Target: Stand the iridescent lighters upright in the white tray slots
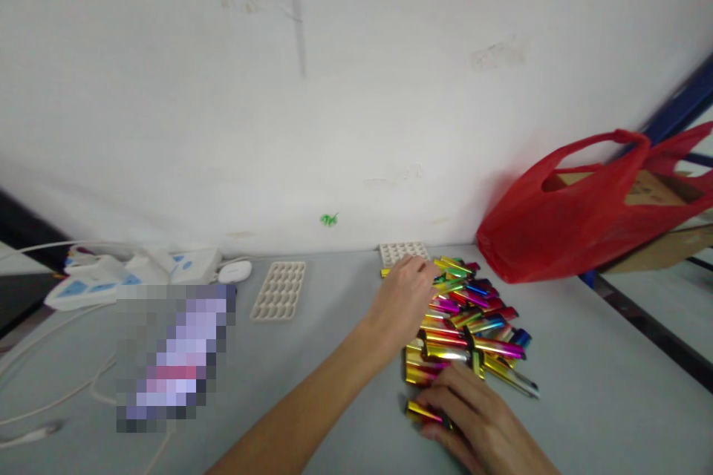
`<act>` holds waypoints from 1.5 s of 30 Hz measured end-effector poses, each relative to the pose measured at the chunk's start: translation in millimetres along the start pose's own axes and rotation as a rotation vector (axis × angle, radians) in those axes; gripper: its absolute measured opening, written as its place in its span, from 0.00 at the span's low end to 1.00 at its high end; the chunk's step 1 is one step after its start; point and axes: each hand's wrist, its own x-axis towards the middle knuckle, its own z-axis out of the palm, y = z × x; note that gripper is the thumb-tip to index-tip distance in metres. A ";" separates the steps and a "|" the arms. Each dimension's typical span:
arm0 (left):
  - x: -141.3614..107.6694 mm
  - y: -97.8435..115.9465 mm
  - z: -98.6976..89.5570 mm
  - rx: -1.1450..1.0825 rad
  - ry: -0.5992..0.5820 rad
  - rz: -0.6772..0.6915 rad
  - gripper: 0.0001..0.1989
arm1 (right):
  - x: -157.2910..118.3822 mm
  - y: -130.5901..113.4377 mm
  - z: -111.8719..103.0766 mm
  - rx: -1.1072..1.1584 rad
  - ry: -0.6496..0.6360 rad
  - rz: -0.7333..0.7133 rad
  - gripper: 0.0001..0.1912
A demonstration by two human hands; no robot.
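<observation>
A heap of shiny, rainbow-coloured foil tubes (473, 319) lies on the grey table (584, 386) right of centre. My left hand (399, 300) reaches in from the lower left and rests its fingers on the far left edge of the heap, next to a white tray with holes (402, 252). My right hand (479, 419) lies at the near edge of the heap, fingers closed around one gold foil tube (423, 412). Whether the left fingers grip a tube is hidden.
A second white tray with holes (278, 289) lies left of the hands. A red plastic bag (579, 215) with a cardboard box stands at the right, against the white wall. White power strips (134, 274), cables and a pixelated object (172, 356) occupy the left.
</observation>
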 end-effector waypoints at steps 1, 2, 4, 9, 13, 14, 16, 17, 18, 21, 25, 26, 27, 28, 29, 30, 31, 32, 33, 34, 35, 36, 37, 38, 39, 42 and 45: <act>-5.5 -2.2 -4.1 -0.013 0.025 -0.012 0.06 | -1.3 0.8 1.2 -0.006 0.025 -0.019 0.07; -12.1 -4.5 -8.6 -0.025 0.048 -0.024 0.06 | -2.7 1.9 3.0 -0.012 0.043 -0.031 0.09; -28.1 -9.5 -17.5 -0.047 0.085 -0.049 0.06 | -6.5 4.5 8.1 -0.028 0.063 -0.026 0.11; -78.0 -28.0 -29.0 -0.176 0.233 -0.149 0.09 | -16.4 12.8 18.2 -0.126 0.076 0.007 0.14; -109.1 -44.3 -25.8 -0.209 0.317 -0.243 0.09 | -5.5 29.4 -1.2 -0.225 0.175 -0.013 0.16; -113.8 -46.4 -24.5 -0.211 0.329 -0.256 0.09 | 1.4 36.4 -10.2 -0.257 0.214 0.026 0.17; -119.5 -46.8 -22.4 -0.207 0.337 -0.254 0.09 | 18.1 52.9 -29.3 -0.315 0.268 0.088 0.18; -120.8 -45.2 -21.7 -0.198 0.331 -0.234 0.09 | 26.7 61.5 -38.2 -0.362 0.281 0.094 0.20; -121.6 -42.8 -21.3 -0.181 0.317 -0.199 0.09 | 34.7 69.9 -45.9 -0.397 0.235 0.085 0.21; -122.2 -33.8 -21.3 -0.088 0.243 -0.054 0.10 | 51.0 90.2 -59.7 -0.430 0.059 0.018 0.23; -125.0 -24.0 -20.4 -0.022 0.138 0.052 0.07 | 54.2 103.2 -62.8 -0.407 -0.074 -0.007 0.22; -126.2 -21.8 -19.7 -0.033 0.106 0.074 0.05 | 53.1 104.3 -63.2 -0.407 -0.089 -0.008 0.22; -127.4 -19.6 -18.8 -0.054 0.069 0.102 0.04 | 51.8 104.9 -64.0 -0.405 -0.100 -0.010 0.22; -128.6 -17.3 -17.7 -0.082 0.029 0.129 0.04 | 50.5 104.8 -65.1 -0.400 -0.106 -0.012 0.22; -129.7 -14.9 -16.5 -0.112 -0.009 0.152 0.04 | 49.4 104.3 -66.6 -0.390 -0.106 -0.011 0.21; -130.6 -12.3 -15.4 -0.140 -0.039 0.168 0.04 | 48.6 103.3 -68.3 -0.375 -0.100 -0.004 0.21; -131.3 -9.7 -14.2 -0.162 -0.064 0.179 0.03 | 48.2 101.9 -69.9 -0.358 -0.087 0.012 0.21; -131.8 -7.2 -12.9 -0.178 -0.078 0.184 0.04 | 48.5 100.4 -71.4 -0.341 -0.068 0.036 0.20; -132.1 -4.7 -11.6 -0.187 -0.085 0.188 0.05 | 49.3 98.8 -72.4 -0.326 -0.044 0.061 0.19; -132.2 -2.3 -10.2 -0.189 -0.089 0.191 0.08 | 50.7 97.4 -73.0 -0.316 -0.020 0.082 0.18; -132.2 0.0 -8.6 -0.186 -0.091 0.193 0.11 | 52.7 96.3 -73.0 -0.314 -0.003 0.097 0.17; -132.1 2.0 -6.7 -0.174 -0.088 0.192 0.14 | 55.3 95.7 -72.5 -0.321 0.007 0.102 0.16; -132.0 3.9 -4.7 -0.153 -0.082 0.189 0.15 | 58.3 95.5 -71.6 -0.335 0.006 0.097 0.15; -132.0 5.5 -2.4 -0.125 -0.074 0.189 0.16 | 61.7 95.8 -70.4 -0.353 -0.003 0.087 0.15; -132.0 6.8 0.1 -0.097 -0.068 0.191 0.15 | 65.4 96.5 -69.0 -0.374 -0.016 0.079 0.15; -132.1 9.2 7.3 -0.042 -0.049 0.204 0.17 | 77.1 99.7 -65.6 -0.425 -0.039 0.084 0.16; -132.1 10.6 12.2 -0.025 -0.036 0.214 0.19 | 86.8 102.9 -66.0 -0.436 -0.036 0.092 0.16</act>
